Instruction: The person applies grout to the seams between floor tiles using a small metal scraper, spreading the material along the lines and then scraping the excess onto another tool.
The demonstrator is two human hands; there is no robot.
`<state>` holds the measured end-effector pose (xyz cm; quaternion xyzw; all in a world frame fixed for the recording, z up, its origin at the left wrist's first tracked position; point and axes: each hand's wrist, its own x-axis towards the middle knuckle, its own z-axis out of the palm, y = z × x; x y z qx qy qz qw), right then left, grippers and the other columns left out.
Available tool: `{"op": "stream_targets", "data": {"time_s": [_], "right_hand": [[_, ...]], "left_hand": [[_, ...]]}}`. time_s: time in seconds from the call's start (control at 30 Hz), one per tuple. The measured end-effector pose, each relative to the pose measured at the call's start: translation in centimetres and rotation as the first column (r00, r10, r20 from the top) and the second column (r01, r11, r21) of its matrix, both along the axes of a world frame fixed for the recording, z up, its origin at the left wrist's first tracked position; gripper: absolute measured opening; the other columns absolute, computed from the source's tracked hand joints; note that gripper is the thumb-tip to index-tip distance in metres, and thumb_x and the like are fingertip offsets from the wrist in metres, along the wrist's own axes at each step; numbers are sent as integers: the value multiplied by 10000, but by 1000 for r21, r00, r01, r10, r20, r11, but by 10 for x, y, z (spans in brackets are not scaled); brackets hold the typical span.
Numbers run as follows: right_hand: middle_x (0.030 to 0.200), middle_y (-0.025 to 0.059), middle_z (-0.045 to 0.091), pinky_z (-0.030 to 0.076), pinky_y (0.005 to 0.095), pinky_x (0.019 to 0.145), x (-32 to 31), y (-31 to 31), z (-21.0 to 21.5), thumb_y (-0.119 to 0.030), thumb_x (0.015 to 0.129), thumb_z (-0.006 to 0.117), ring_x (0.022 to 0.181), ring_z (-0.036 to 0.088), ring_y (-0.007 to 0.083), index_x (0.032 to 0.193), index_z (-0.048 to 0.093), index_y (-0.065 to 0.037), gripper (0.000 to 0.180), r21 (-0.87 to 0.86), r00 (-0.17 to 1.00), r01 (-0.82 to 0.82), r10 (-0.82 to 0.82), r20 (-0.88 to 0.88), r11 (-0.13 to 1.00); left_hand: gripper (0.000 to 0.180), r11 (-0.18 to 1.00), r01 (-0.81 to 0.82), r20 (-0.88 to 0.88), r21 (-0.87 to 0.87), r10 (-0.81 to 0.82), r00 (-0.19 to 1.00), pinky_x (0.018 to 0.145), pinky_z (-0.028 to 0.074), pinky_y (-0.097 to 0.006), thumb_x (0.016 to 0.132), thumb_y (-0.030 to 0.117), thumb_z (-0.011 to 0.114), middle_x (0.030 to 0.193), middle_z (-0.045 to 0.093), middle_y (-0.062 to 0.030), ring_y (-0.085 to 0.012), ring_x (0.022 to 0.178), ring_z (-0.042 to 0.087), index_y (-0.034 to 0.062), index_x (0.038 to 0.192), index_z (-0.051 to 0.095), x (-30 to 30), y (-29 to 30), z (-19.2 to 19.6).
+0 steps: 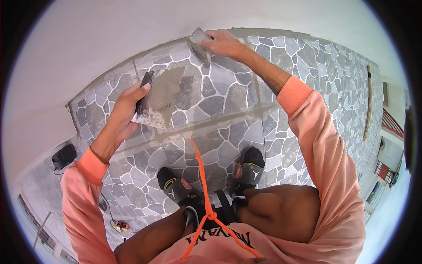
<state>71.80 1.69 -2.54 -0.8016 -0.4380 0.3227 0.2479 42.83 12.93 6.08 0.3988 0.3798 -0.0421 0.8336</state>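
My left hand (125, 110) grips a flat metal scraper (151, 99) loaded with a heap of grey mortar (166, 91), held over the stone-pattern floor tiles (220, 105). My right hand (222, 42) holds a small putty knife (198, 44) with its blade pressed at the joint where the tiles meet the white wall (132, 31). Both arms wear salmon-orange sleeves. I am crouched, with my feet in black slides (250, 167) on the tiles below the hands.
A long wooden stick (368, 103) lies on the tiles at far right. A dark boxy object (64, 156) with a cord sits by the wall at left. A small red-and-white item (121, 226) lies near my left knee. An orange drawstring (202, 176) hangs from my shirt.
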Motion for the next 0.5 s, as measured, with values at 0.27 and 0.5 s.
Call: {"op": "stream_targets", "data": {"time_s": [0.27, 0.5], "right_hand": [[796, 27, 606, 453, 252, 641, -10, -106, 90, -259, 853, 650, 731, 551, 97, 1066, 633, -14, 324, -31, 948, 111, -115, -298, 993], [780, 82, 594, 467, 287, 637, -61, -142, 140, -231, 863, 625, 717, 572, 142, 1090, 579, 15, 338, 313, 995, 70, -88, 42, 947]], "left_hand": [[366, 999, -15, -3, 33, 15, 1000, 801, 569, -334, 994, 196, 437, 1144, 581, -94, -166, 956, 637, 0, 1303, 436, 9, -17, 3], [319, 995, -75, 98, -68, 81, 992, 837, 577, -336, 992, 190, 443, 1130, 586, -125, -207, 962, 647, -21, 1231, 459, 30, -44, 9]]}}
